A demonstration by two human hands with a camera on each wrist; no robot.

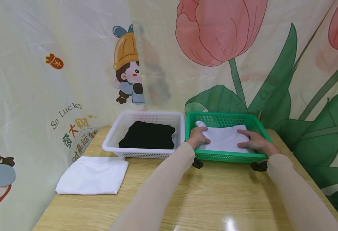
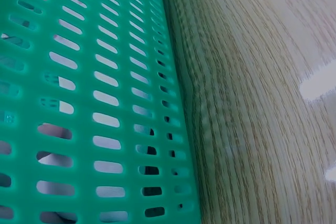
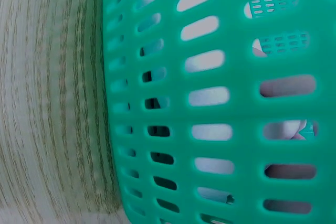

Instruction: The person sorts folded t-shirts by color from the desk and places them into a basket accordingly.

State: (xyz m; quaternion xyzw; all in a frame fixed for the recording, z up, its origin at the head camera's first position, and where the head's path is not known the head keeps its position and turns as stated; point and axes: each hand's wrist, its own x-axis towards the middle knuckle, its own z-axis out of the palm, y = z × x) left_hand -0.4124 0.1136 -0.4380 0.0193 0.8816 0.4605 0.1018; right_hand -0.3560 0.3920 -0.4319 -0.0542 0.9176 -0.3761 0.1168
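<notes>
A folded white cloth (image 1: 223,138) lies inside the green basket (image 1: 229,156). My left hand (image 1: 197,137) reaches over the basket's front left, its thumb and a finger spread on the cloth's left side. On the opposite side my right hand (image 1: 255,142) rests with fingers extended over the cloth's right edge. The basket's slotted wall (image 2: 84,98) fills much of the left wrist view, with white cloth and dark patches behind its holes. Likewise, the slotted wall (image 3: 247,108) covers most of the right wrist view; fingers are mostly hidden there.
To the left of the green basket stands a white basket (image 1: 145,153) holding a folded black cloth (image 1: 148,134). Another folded white cloth (image 1: 92,175) lies on the wooden table (image 1: 215,195) at its left edge. A printed curtain (image 1: 163,64) hangs directly behind the baskets.
</notes>
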